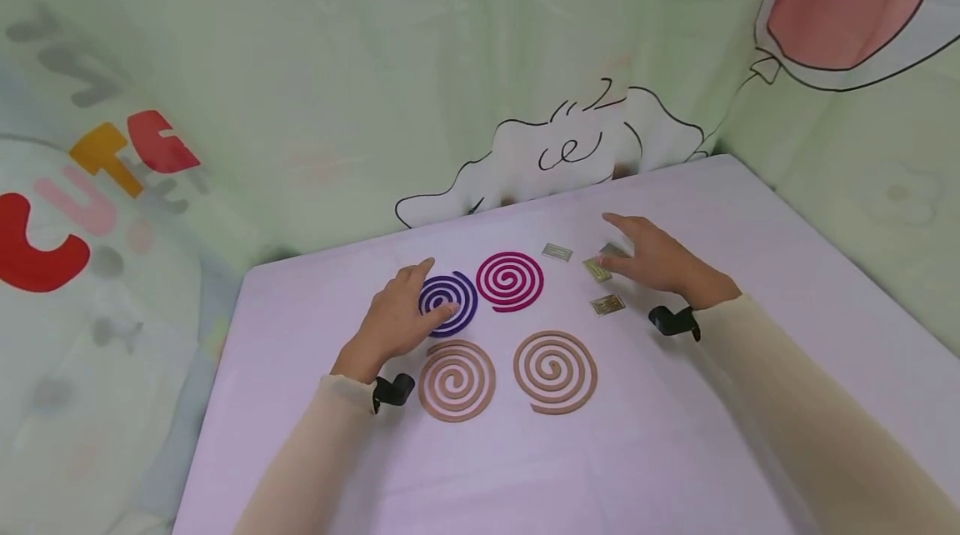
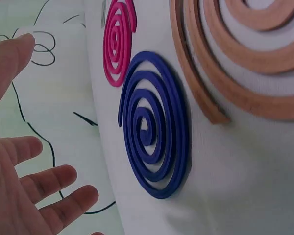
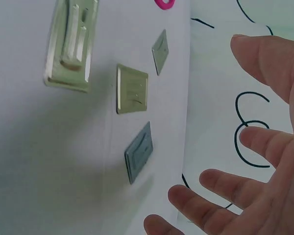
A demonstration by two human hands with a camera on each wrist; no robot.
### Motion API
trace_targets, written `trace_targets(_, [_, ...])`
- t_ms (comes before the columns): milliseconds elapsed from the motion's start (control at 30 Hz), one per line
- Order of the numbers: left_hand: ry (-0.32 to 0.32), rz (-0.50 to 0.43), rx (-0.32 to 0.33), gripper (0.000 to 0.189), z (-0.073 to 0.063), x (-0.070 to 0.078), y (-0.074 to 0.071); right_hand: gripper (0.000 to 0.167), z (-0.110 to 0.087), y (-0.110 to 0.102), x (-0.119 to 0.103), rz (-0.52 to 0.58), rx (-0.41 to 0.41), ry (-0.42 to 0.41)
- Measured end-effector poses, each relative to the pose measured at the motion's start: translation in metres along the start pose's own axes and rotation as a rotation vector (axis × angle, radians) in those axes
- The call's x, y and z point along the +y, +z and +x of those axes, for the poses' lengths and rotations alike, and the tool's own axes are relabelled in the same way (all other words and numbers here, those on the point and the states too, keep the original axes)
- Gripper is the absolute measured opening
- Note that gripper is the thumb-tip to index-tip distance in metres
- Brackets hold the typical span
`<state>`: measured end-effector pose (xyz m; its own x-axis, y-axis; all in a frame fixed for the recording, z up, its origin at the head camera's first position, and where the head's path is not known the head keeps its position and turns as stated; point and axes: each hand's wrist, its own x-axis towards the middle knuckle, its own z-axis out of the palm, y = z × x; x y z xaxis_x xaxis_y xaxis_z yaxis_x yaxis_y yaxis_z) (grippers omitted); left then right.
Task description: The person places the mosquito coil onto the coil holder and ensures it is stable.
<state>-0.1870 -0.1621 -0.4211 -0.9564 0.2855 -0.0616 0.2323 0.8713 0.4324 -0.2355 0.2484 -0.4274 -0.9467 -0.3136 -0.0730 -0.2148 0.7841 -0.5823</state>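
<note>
My left hand point(image 1: 392, 314), fingers spread and holding nothing, hovers over the left edge of the blue mosquito coil point(image 2: 183, 127). In the head view it covers part of that coil. A pink mosquito coil point(image 1: 509, 277) lies just right of the blue one. Nearer to me lie two tan mosquito coils, one on the left point(image 1: 454, 381) and one on the right point(image 1: 553, 367). Above several small metal coil stands, my right hand point(image 1: 656, 258) is also spread and holds nothing. A gold stand point(image 3: 132, 90) and a grey stand point(image 3: 139, 152) lie below its fingers.
A pale lilac cloth covers the table point(image 1: 480, 477). Behind it hangs a light green curtain point(image 1: 315, 85) with a cartoon print, close to the table's far edge. Another gold stand point(image 1: 607, 304) and a silver stand point(image 1: 557, 252) lie right of the pink coil.
</note>
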Motion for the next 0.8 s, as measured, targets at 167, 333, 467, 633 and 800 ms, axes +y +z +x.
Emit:
trace_targets(167, [0.044,0.006,0.001,0.087,-0.005,0.006,0.007,0.084,-0.004,0.010,-0.001,-0.005,0.009,-0.016])
trace_targets(333, [0.071,0.007,0.003,0.086,-0.010,0.010,0.017,0.085,-0.008,0.015,-0.004,-0.019,0.018,-0.018])
trace_targets(467, [0.079,0.003,-0.007,0.084,-0.015,0.016,0.022,0.080,-0.014,0.016,-0.008,-0.033,0.031,-0.038])
trace_targets(633, [0.127,-0.014,-0.028,0.081,-0.017,0.027,0.026,0.068,-0.020,0.017,-0.011,-0.020,0.039,-0.028])
trace_targets(800, [0.211,0.006,-0.050,0.079,-0.018,0.037,0.033,0.059,-0.021,0.021,-0.010,0.008,0.012,0.014])
